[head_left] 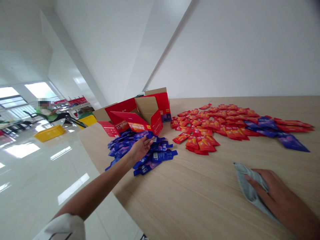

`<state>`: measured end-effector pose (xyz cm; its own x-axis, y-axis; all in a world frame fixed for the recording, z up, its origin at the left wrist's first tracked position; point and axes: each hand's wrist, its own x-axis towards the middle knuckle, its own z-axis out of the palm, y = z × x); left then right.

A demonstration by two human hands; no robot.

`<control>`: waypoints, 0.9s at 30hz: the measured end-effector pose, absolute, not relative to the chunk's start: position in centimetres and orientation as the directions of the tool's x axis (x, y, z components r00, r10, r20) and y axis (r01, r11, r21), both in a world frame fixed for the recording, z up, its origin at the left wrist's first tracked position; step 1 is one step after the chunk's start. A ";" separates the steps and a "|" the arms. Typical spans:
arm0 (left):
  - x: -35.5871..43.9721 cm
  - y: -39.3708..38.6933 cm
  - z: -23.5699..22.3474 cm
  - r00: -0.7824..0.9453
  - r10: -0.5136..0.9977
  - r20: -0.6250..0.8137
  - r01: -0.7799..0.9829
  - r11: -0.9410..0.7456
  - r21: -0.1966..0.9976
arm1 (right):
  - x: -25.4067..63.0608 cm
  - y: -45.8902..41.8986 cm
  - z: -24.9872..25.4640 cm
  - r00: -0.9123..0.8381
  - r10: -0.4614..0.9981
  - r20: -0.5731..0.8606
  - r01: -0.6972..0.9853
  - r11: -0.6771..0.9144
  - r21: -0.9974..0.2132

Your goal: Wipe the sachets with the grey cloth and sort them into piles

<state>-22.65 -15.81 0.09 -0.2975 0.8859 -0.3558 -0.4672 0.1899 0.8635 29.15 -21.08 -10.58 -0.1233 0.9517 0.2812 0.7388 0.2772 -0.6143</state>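
My left hand (141, 148) reaches out over a heap of blue sachets (142, 151) on the wooden table (200, 193), fingers stretched flat and touching the top of the heap. My right hand (272, 193) lies flat near the table's front right, pressing down on a grey cloth (246, 186). Just behind the blue heap stands an open red cardboard box (138, 116). A wide spread of red and orange sachets (215, 125) covers the table's middle and right, with a few blue ones (272, 128) mixed in.
A white wall runs behind the table. To the left is a glossy white floor with yellow crates (50, 132). A person in green (48, 111) sits far off at the left by tables and shelves.
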 end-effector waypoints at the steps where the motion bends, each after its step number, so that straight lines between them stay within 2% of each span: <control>1: -22.5 -15.6 0.1 -0.290 0.889 -0.355 -0.471 0.190 0.862 | 29.1 -21.1 -10.6 -0.120 0.951 0.285 0.742 0.276 -0.610; 6: -21.6 -14.8 0.2 -0.264 0.895 -0.360 -0.475 0.204 0.856 | 28.9 -21.3 -10.4 -0.119 0.936 0.331 0.749 0.303 -0.589; 14: -20.4 -15.9 2.0 -0.204 0.899 -0.387 -0.422 0.276 0.864 | 28.8 -21.5 -10.0 -0.128 0.946 0.297 0.753 0.288 -0.591; 21: -16.3 -23.4 5.1 -0.013 0.908 -0.418 -0.313 0.394 0.864 | 28.5 -21.5 -9.6 -0.121 0.956 0.266 0.771 0.259 -0.582; 23: -15.2 -27.3 6.1 0.139 0.903 -0.406 -0.213 0.427 0.879 | 28.5 -21.5 -9.6 -0.123 0.952 0.280 0.780 0.267 -0.566; 24: -14.8 -29.2 6.5 0.314 0.872 -0.376 -0.066 0.415 0.908 | 28.5 -21.6 -9.6 -0.123 0.951 0.282 0.783 0.268 -0.561; 26: -14.1 -32.6 6.6 0.538 0.770 -0.343 0.215 0.268 0.939 | 28.4 -21.6 -9.5 -0.126 0.946 0.298 0.781 0.279 -0.558; 27: -13.8 -33.8 6.3 0.600 0.738 -0.309 0.344 0.110 0.932 | 28.4 -21.6 -9.4 -0.129 0.941 0.313 0.776 0.293 -0.559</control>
